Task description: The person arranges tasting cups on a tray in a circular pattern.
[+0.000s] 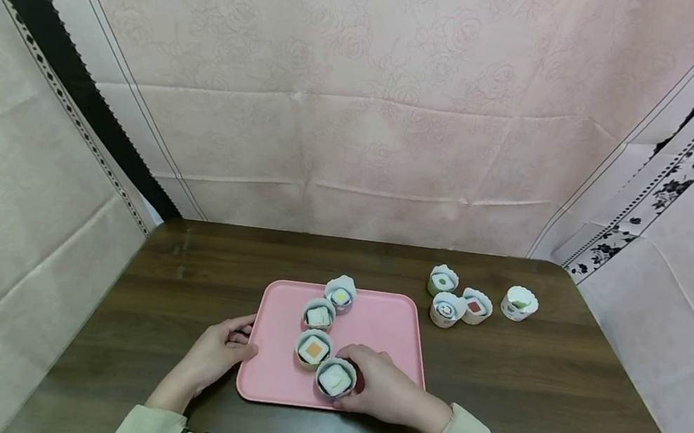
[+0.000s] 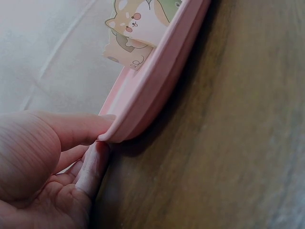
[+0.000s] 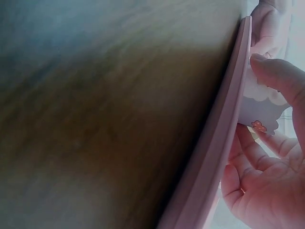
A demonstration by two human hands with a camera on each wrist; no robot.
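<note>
A pink tray [image 1: 392, 334] lies on the wooden table with a crooked row of several scalloped paper cups on its left and middle part. My left hand [image 1: 218, 351] pinches the tray's left rim, thumb on top and fingers beneath, as the left wrist view shows. At the tray's front edge, my right hand [image 1: 383, 386] grips the nearest paper cup [image 1: 335, 379] from its right side, thumb in front and fingers behind. This cup holds a pale square piece. Just behind it stands a cup [image 1: 312, 349] with an orange-centred square; two more cups [image 1: 319, 314] continue toward the back edge.
Right of the tray, several similar cups [image 1: 447, 309] stand on the table [image 1: 532, 384], one cup [image 1: 518, 303] set apart. Pale patterned cloth [image 1: 380, 142] hangs behind the table, with more cloth at both sides.
</note>
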